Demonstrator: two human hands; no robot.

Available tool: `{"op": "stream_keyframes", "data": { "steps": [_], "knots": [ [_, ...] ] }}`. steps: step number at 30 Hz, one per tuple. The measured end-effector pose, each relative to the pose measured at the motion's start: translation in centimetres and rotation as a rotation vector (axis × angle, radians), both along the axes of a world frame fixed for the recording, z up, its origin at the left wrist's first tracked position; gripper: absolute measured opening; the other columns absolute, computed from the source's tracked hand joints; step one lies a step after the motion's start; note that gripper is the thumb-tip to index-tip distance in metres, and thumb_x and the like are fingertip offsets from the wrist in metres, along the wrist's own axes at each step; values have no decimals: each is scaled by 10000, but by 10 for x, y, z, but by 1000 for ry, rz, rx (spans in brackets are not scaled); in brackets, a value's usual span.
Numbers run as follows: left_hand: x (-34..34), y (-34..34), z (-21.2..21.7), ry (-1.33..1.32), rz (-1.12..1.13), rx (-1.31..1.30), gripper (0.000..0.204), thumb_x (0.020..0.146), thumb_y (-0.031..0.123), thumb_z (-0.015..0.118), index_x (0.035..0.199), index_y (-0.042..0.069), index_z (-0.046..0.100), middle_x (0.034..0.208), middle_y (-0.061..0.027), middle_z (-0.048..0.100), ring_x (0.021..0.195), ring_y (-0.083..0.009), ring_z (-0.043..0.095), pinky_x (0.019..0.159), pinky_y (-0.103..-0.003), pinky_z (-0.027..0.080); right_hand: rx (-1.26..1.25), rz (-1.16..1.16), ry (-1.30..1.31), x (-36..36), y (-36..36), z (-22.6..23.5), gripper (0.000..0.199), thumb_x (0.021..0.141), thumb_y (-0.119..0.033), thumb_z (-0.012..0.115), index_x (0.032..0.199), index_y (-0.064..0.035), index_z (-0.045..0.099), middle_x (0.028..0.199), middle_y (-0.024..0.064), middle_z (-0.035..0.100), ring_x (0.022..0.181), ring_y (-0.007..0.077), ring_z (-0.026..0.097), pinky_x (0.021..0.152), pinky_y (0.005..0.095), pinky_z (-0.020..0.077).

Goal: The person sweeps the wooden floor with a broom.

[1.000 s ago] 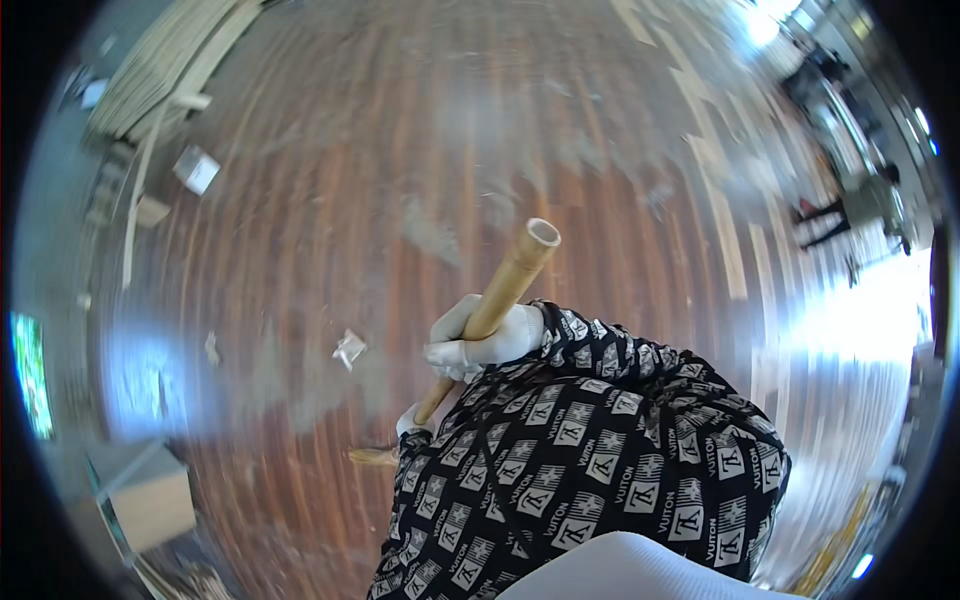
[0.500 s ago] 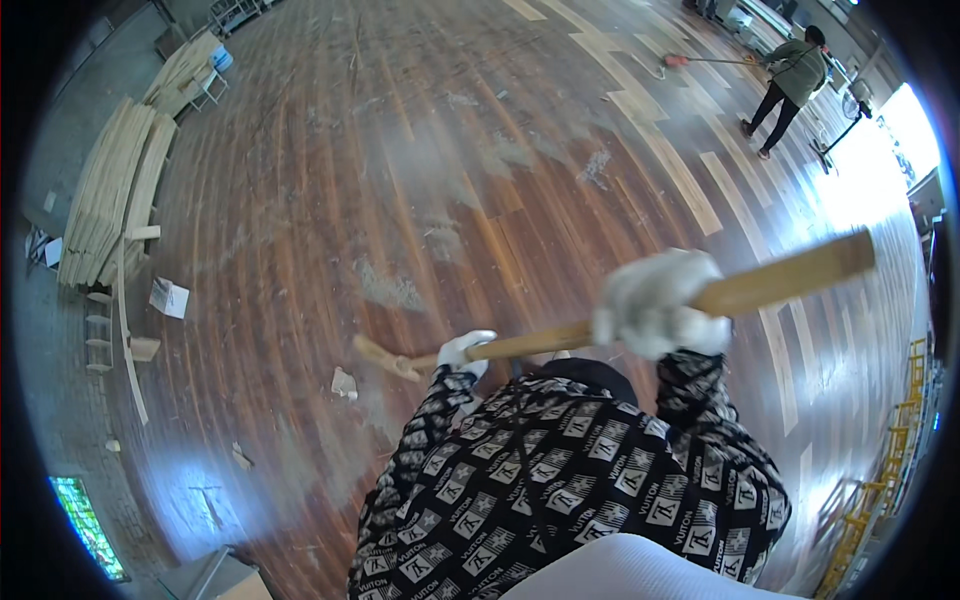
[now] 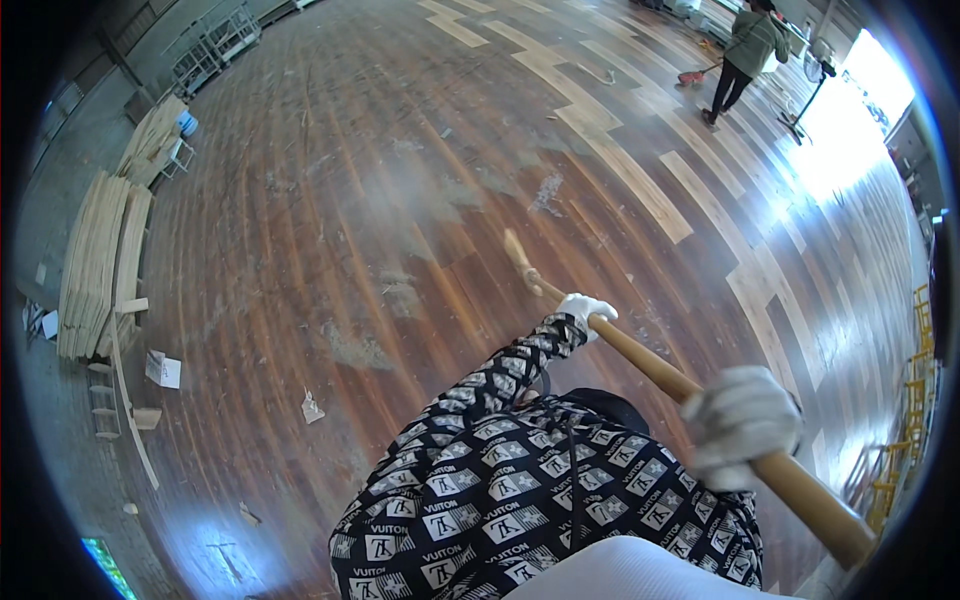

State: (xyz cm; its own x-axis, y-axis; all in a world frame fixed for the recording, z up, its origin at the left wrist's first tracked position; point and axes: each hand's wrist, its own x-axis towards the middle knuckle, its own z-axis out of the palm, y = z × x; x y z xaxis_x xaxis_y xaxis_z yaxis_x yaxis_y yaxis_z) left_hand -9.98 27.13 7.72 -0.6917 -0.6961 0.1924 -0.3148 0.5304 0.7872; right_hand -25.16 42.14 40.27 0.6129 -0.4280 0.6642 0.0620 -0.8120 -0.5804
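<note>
Both my hands wear white gloves and grip a long wooden handle. My left hand holds it lower down, at the end of a black-and-white patterned sleeve. My right hand is closed around it higher up, near the lower right. The handle slants from the lower right up to its far end, which lies low over the dark wooden plank floor. What is fixed to that end is too small to tell.
Patches of dust and debris lie on the floor. Stacked pale planks and scraps of paper line the left wall. Another person sweeps at the far top right. Yellow frames stand at the right.
The handle has swung round: its upper end dropped from the right to the lower right, and its far end now points ahead across the floor. My view has turned too.
</note>
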Motion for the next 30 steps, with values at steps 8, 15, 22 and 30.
{"op": "stream_keyframes", "data": {
  "steps": [8,15,22,30],
  "knots": [
    [22,-20,-67,-195,-4,213,352,778,122,656,1128,159,671,920,-75,719,806,-196,684,733,-300,526,137,143,-329,-17,-95,-43,174,883,-72,600,768,33,678,564,87,620,431,184,559,569,353,561],
    [137,-52,-124,-328,367,349,252,785,131,661,1030,165,712,901,-109,719,862,-268,700,772,-355,551,448,44,-285,-26,-173,-134,83,868,-43,630,810,4,667,708,90,661,640,232,643,630,322,503],
    [94,-154,-105,-852,147,230,263,818,238,610,1058,203,710,1016,-93,704,947,-299,670,843,-369,541,926,-310,-268,-123,-246,-159,281,973,-237,546,944,23,649,813,113,689,798,197,672,776,334,554],
    [-163,-282,-22,-257,-335,154,285,779,87,628,1043,160,704,992,-95,711,924,-288,680,823,-361,556,68,-1198,-879,-299,-243,-75,492,1016,-439,396,1026,7,605,655,58,576,570,157,561,699,352,528]
  ]
}}
